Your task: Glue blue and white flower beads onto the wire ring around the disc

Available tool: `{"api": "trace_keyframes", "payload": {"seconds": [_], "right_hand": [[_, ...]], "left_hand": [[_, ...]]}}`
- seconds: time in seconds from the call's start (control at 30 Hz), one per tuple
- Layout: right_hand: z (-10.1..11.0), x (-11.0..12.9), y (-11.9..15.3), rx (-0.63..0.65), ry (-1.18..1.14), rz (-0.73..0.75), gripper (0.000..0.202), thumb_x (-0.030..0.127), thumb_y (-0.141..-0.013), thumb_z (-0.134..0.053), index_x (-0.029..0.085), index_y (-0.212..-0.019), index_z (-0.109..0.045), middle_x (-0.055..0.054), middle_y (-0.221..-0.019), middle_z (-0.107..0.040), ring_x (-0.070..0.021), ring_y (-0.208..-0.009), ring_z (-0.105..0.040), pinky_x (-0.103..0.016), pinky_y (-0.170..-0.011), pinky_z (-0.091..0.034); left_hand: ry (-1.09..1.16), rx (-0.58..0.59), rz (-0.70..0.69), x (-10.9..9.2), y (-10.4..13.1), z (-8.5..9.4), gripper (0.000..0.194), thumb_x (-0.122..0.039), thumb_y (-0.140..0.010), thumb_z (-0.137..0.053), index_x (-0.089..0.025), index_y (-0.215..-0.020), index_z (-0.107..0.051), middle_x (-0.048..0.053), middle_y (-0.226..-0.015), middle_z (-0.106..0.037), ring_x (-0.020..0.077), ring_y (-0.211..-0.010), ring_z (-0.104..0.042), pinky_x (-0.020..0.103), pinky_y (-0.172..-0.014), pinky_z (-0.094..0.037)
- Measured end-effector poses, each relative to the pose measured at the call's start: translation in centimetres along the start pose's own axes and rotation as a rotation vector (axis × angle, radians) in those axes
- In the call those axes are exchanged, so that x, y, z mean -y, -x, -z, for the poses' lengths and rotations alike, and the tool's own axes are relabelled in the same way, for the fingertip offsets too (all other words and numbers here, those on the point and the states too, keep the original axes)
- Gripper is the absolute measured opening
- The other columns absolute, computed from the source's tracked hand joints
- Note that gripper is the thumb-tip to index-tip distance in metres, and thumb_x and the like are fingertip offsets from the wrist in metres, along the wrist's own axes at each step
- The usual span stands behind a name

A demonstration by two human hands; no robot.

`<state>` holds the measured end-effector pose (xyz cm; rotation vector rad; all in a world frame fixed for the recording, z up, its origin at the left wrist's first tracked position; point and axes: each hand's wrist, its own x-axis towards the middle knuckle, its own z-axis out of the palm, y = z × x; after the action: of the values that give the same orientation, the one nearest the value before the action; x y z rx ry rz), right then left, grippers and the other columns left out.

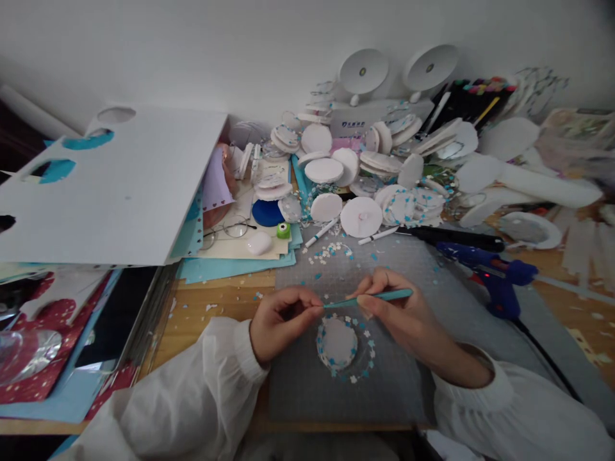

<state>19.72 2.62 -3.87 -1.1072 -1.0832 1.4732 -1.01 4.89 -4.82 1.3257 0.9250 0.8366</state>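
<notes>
My right hand (pixel 401 314) is closed around a teal tweezer-like tool (pixel 391 294), whose thin tip points left. My left hand (pixel 286 320) pinches at that tip with thumb and index finger; whatever lies between them is too small to make out. Just below both hands, a round white disc (pixel 337 342) edged with blue and white flowers lies on the grey mat (pixel 307 397). A loop of wire with small blue and white flowers (pixel 372 352) curves around its right side. Loose tiny flowers (pixel 331 251) are scattered beyond my hands.
A blue glue gun (pixel 494 272) with a cord lies at the right. White discs (pixel 361 216) are heaped at the back. A large white board (pixel 110 192) with cut holes covers the left. Glasses (pixel 235 225) and a green punch (pixel 283 230) rest on papers.
</notes>
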Motion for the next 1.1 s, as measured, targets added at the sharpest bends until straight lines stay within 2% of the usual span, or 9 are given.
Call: {"api": "trace_keyframes", "payload": {"seconds": [0.13,0.27,0.43,0.57,0.67,0.73,0.8,0.93,1.1], "right_hand": [[-0.3,0.0,-0.2,-0.022,-0.161,-0.098,0.025,0.027,-0.072,-0.071,0.02,-0.066,-0.048,0.004,-0.066,-0.056,-0.0076,-0.054,-0.047,-0.024,-0.053,-0.038],[-0.1,-0.2,-0.4,-0.047,-0.331,-0.211,0.027,0.024,-0.07,-0.073,0.02,-0.068,-0.046,0.005,-0.065,-0.053,-0.0059,-0.053,-0.044,-0.021,-0.051,-0.036],[0.3,-0.2,-0.6,-0.081,-0.292,-0.153,0.025,0.024,-0.071,-0.072,0.021,-0.069,-0.047,0.005,-0.065,-0.052,-0.0062,-0.053,-0.043,-0.022,-0.051,-0.038],[0.0,1.2,-0.2,-0.167,0.048,0.101,0.021,0.024,-0.077,-0.067,0.021,-0.066,-0.049,0.002,-0.065,-0.055,-0.0103,-0.059,-0.054,-0.025,-0.055,-0.044],[-0.9,3.0,0.4,-0.214,0.522,0.516,0.016,0.013,-0.078,-0.063,0.022,-0.071,-0.052,-0.002,-0.075,-0.065,-0.0146,-0.072,-0.064,-0.028,-0.064,-0.05],[-1.8,4.0,0.8,-0.094,0.826,0.852,0.016,0.006,-0.077,-0.062,0.02,-0.079,-0.054,-0.005,-0.083,-0.069,-0.0143,-0.073,-0.065,-0.027,-0.065,-0.052],[-2.9,4.7,1.0,0.067,1.029,1.065,0.013,0.004,-0.079,-0.059,0.017,-0.082,-0.054,-0.008,-0.085,-0.07,-0.0142,-0.073,-0.065,-0.027,-0.066,-0.053],[-4.9,4.6,0.9,0.146,1.218,1.166,0.012,0.006,-0.083,-0.051,0.014,-0.075,-0.054,-0.01,-0.083,-0.07,-0.0165,-0.074,-0.063,-0.03,-0.068,-0.053],[-6.3,3.2,1.0,0.171,1.42,1.254,0.015,0.011,-0.085,-0.049,0.014,-0.072,-0.056,-0.014,-0.088,-0.07,-0.0212,-0.074,-0.063,-0.033,-0.064,-0.051]], "left_hand": [[-0.006,0.004,-0.006,0.1,0.0,0.0,0.028,-0.039,-0.074,-0.069,-0.012,-0.073,-0.068,0.003,-0.06,-0.059,0.0107,-0.054,-0.049,0.021,-0.05,-0.038],[0.0,-0.027,-0.016,-0.1,-0.1,-0.2,0.024,-0.035,-0.075,-0.07,-0.011,-0.074,-0.068,0.004,-0.063,-0.062,0.0103,-0.055,-0.05,0.02,-0.05,-0.039],[-0.008,-0.029,-0.04,-0.4,-0.1,-0.2,0.023,-0.035,-0.076,-0.068,-0.012,-0.075,-0.07,0.006,-0.068,-0.067,0.0117,-0.057,-0.054,0.022,-0.053,-0.043],[-0.08,-0.052,-0.06,-0.9,-0.1,0.1,0.029,-0.04,-0.077,-0.066,-0.013,-0.074,-0.074,0.007,-0.065,-0.069,0.0137,-0.057,-0.054,0.023,-0.052,-0.041],[-0.064,-0.061,-0.029,-1.0,-0.1,0.5,0.032,-0.044,-0.077,-0.064,-0.014,-0.071,-0.075,0.005,-0.059,-0.066,0.0132,-0.054,-0.052,0.023,-0.053,-0.039],[-0.013,-0.073,0.011,-0.7,-0.1,0.7,0.036,-0.047,-0.076,-0.064,-0.014,-0.069,-0.076,0.003,-0.052,-0.061,0.0121,-0.051,-0.047,0.023,-0.051,-0.035],[0.078,-0.084,0.064,-0.2,-0.1,0.9,0.042,-0.053,-0.074,-0.064,-0.013,-0.063,-0.073,0.0,-0.044,-0.051,0.0105,-0.046,-0.041,0.024,-0.048,-0.03],[0.297,-0.065,0.164,0.3,0.0,0.6,0.053,-0.059,-0.067,-0.067,-0.013,-0.042,-0.056,-0.004,-0.041,-0.039,0.0075,-0.043,-0.032,0.024,-0.046,-0.027],[0.411,-0.047,0.26,-0.3,0.2,0.1,0.045,-0.056,-0.063,-0.07,-0.011,-0.059,-0.066,-0.006,-0.041,-0.035,0.0068,-0.042,-0.032,0.021,-0.044,-0.026]]}}
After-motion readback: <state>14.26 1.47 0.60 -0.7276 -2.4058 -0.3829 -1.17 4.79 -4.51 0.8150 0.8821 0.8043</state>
